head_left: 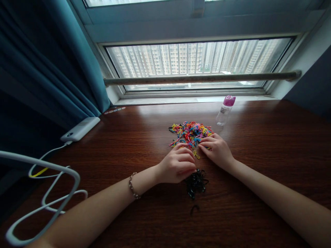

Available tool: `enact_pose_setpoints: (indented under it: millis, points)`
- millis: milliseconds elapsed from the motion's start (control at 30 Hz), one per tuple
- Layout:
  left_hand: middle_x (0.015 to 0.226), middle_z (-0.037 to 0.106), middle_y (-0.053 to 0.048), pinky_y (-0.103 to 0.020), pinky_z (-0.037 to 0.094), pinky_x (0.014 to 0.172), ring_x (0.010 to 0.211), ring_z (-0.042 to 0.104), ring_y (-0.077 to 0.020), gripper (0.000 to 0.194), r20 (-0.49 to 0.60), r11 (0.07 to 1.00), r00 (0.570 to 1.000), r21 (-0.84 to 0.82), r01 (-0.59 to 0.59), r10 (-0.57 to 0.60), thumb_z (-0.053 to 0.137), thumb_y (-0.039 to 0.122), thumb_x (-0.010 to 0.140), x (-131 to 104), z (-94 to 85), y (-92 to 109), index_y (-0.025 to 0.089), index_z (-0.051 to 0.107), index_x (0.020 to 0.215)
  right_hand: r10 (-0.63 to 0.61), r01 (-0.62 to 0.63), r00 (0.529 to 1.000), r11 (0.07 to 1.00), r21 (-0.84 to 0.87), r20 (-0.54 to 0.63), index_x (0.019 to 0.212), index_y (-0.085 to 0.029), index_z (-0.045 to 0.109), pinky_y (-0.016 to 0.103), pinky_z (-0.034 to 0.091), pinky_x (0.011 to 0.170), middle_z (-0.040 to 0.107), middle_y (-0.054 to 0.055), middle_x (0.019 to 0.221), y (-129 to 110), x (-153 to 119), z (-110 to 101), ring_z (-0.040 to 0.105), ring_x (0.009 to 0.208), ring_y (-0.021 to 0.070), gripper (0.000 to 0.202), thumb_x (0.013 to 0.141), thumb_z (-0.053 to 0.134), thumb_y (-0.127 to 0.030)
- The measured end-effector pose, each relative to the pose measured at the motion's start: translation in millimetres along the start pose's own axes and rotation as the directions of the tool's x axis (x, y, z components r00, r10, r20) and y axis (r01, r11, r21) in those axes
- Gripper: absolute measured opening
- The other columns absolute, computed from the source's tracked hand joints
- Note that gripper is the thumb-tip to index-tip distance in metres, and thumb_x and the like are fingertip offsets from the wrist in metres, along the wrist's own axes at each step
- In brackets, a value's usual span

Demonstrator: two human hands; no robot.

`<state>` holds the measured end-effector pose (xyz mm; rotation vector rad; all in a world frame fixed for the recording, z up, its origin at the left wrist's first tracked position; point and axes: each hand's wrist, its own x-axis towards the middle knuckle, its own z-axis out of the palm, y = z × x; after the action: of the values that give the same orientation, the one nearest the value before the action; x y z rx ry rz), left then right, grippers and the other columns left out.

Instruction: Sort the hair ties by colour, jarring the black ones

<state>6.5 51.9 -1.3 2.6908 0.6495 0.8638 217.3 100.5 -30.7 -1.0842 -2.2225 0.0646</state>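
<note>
A heap of small, multicoloured rubber bands [192,132] lies on the wooden table. My right hand [217,151] rests at its right edge, fingers stretched toward the bands and touching the outer ones, with a gap between thumb and forefinger. My left hand [177,163] is in front of the heap, its fingers curled inward. Its fingertips are partly hidden, so what they hold is unclear. Beside and below that hand is a smaller pile of black rubber bands [197,184]. One loose black band [194,209] lies nearer to me, and a few yellow bands [196,154] sit between my hands.
A clear bottle with a pink cap [224,112] stands behind my right hand. At the left, a white power bank [80,129] with a white cable [73,175] lies near the blue curtain [85,69]. A metal rail [196,79] crosses the window at the back.
</note>
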Motion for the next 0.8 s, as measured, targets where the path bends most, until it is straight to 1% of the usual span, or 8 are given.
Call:
enact_pose_setpoints:
  millis: [100, 200, 267, 367, 433, 500, 667, 800]
  points:
    - [0.080, 0.067, 0.001, -0.037, 0.026, 0.105, 0.092, 0.059, -0.0148, 0.012, 0.073, 0.997, 0.994, 0.007, -0.082, 0.081, 0.055, 0.020, 0.077, -2, 0.1, 4, 0.027, 0.064, 0.081, -0.001, 0.001, 1.000, 1.000, -0.031, 0.009, 0.072, -0.023, 0.069, 0.037, 0.044, 0.074, 0.069, 0.001, 0.083, -1, -2, 1, 0.051, 0.075, 0.0209, 0.014, 0.079, 0.058, -0.020]
    - [0.089, 0.068, -0.001, -0.039, 0.024, 0.106, 0.099, 0.057, -0.0169, 0.019, 0.131, 0.995, 0.988, 0.049, -0.086, 0.078, 0.053, 0.021, 0.078, -3, -0.7, 0, 0.027, 0.062, 0.094, 0.020, -0.019, 1.000, 0.999, -0.026, 0.004, 0.077, -0.023, 0.069, 0.036, 0.044, 0.074, 0.068, 0.003, 0.081, -1, -2, 2, 0.052, 0.076, 0.0211, 0.013, 0.078, 0.057, -0.017]
    - [0.102, 0.065, -0.004, -0.041, 0.021, 0.107, 0.109, 0.051, -0.0197, 0.027, 0.139, 0.994, 0.990, 0.107, -0.032, 0.017, 0.050, 0.023, 0.080, -3, -0.9, -3, 0.024, 0.058, 0.106, 0.066, -0.066, 0.998, 0.998, -0.019, -0.012, 0.086, -0.022, 0.067, 0.035, 0.045, 0.073, 0.067, 0.004, 0.078, -1, -2, 3, 0.054, 0.075, 0.0216, 0.015, 0.077, 0.058, -0.016]
    - [0.120, 0.056, -0.008, -0.048, 0.011, 0.108, 0.126, 0.034, -0.0241, 0.043, 0.127, 0.981, 0.987, 0.177, 0.073, -0.097, 0.047, 0.031, 0.083, -1, 1.0, -8, 0.022, 0.043, 0.125, 0.124, -0.124, 0.992, 0.992, 0.005, -0.035, 0.097, -0.021, 0.062, 0.035, 0.045, 0.073, 0.065, 0.004, 0.074, -2, -1, 3, 0.056, 0.076, 0.0223, 0.023, 0.075, 0.058, -0.015]
    - [0.127, 0.050, -0.008, -0.052, 0.005, 0.107, 0.132, 0.023, -0.0257, 0.054, 0.164, 0.972, 0.974, 0.199, 0.125, -0.159, 0.046, 0.037, 0.084, 0, 3.3, -10, 0.023, 0.030, 0.134, 0.141, -0.138, 0.987, 0.989, 0.052, -0.072, 0.100, -0.020, 0.058, 0.034, 0.045, 0.073, 0.064, 0.003, 0.075, -4, -1, 2, 0.058, 0.075, 0.0216, 0.025, 0.076, 0.057, -0.014]
    - [0.132, 0.045, -0.009, -0.054, 0.002, 0.106, 0.133, 0.018, -0.0267, 0.061, 0.207, 0.958, 0.951, 0.220, 0.184, -0.230, 0.043, 0.043, 0.084, 1, 5.4, -11, 0.023, 0.022, 0.137, 0.158, -0.142, 0.978, 0.982, 0.123, -0.133, 0.101, -0.019, 0.054, 0.032, 0.046, 0.071, 0.064, 0.002, 0.077, -7, -1, 2, 0.059, 0.073, 0.0197, 0.023, 0.078, 0.054, -0.015]
    - [0.137, 0.038, -0.011, -0.055, 0.002, 0.106, 0.133, 0.016, -0.0279, 0.065, 0.199, 0.907, 0.904, 0.278, 0.318, -0.378, 0.037, 0.053, 0.084, 2, 7.7, -11, 0.017, 0.024, 0.136, 0.166, -0.100, 0.955, 0.961, 0.258, -0.247, 0.097, -0.019, 0.053, 0.029, 0.047, 0.069, 0.062, 0.002, 0.079, -10, 0, 2, 0.060, 0.069, 0.0165, 0.017, 0.080, 0.053, -0.017]
    - [0.134, 0.041, -0.012, -0.056, 0.006, 0.105, 0.131, 0.019, -0.0287, 0.062, 0.116, 0.883, 0.900, 0.283, 0.375, -0.420, 0.036, 0.052, 0.084, 0, 10.3, -14, 0.015, 0.028, 0.133, 0.125, -0.034, 0.963, 0.935, 0.352, -0.237, 0.093, -0.019, 0.053, 0.029, 0.047, 0.069, 0.060, 0.003, 0.079, -18, 0, -4, 0.058, 0.070, 0.0156, 0.014, 0.079, 0.053, -0.016]
